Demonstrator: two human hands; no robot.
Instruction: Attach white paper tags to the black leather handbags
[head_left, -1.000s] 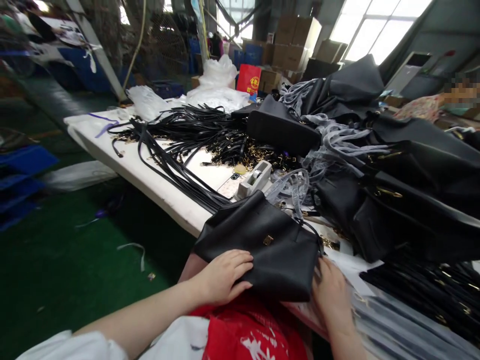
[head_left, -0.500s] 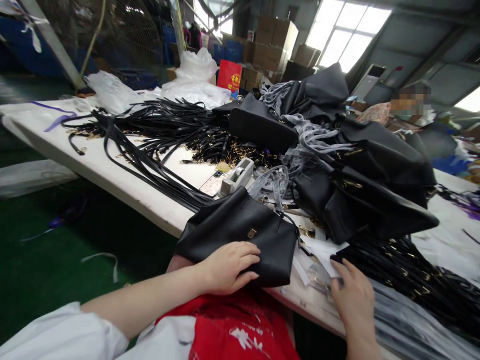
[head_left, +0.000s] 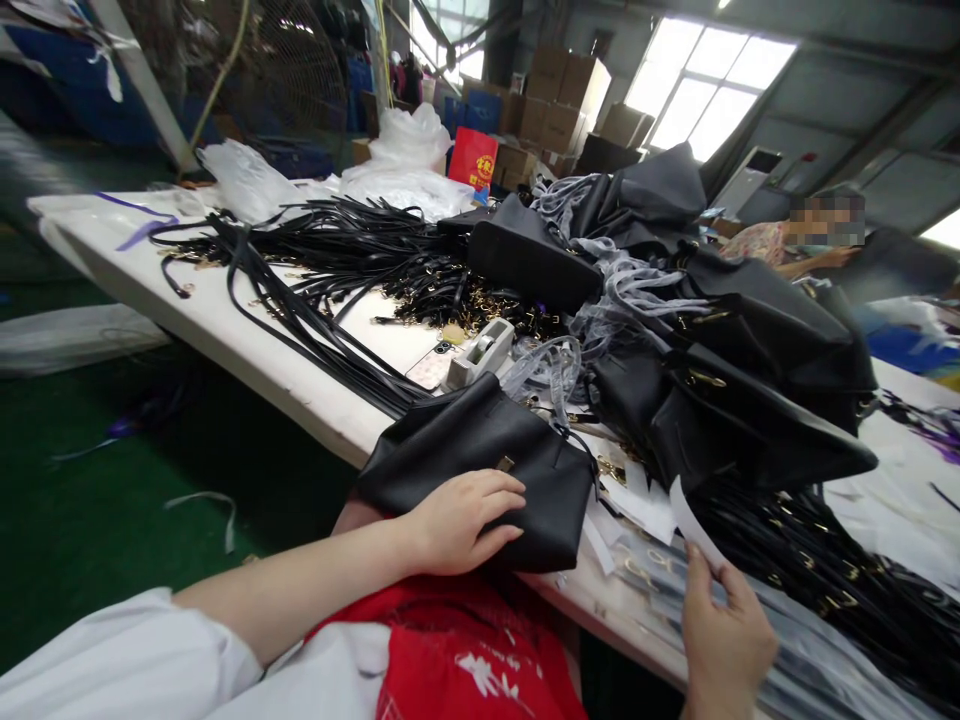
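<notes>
A black bag [head_left: 480, 450] with a small gold clasp [head_left: 505, 464] lies on my lap against the table edge. My left hand [head_left: 469, 522] rests flat on its front, just below the clasp, fingers spread. At the lower right, my right hand [head_left: 724, 620] pinches a white paper strip [head_left: 691, 525] between thumb and fingers, above plastic-wrapped straps [head_left: 810, 640]. More white paper pieces [head_left: 637, 505] lie on the table between the bag and my right hand.
Behind the bag are a tape dispenser [head_left: 484, 352], a phone [head_left: 431, 365] and black straps [head_left: 300, 330] with gold hooks. Black bags [head_left: 750, 370] are piled at the right. A person [head_left: 787, 235] is beyond the pile. The table's edge [head_left: 247, 385] runs down from the left.
My right hand has closed on a white paper strip and lifted it from the table. My left hand still rests on the bag. The view has shifted slightly.
</notes>
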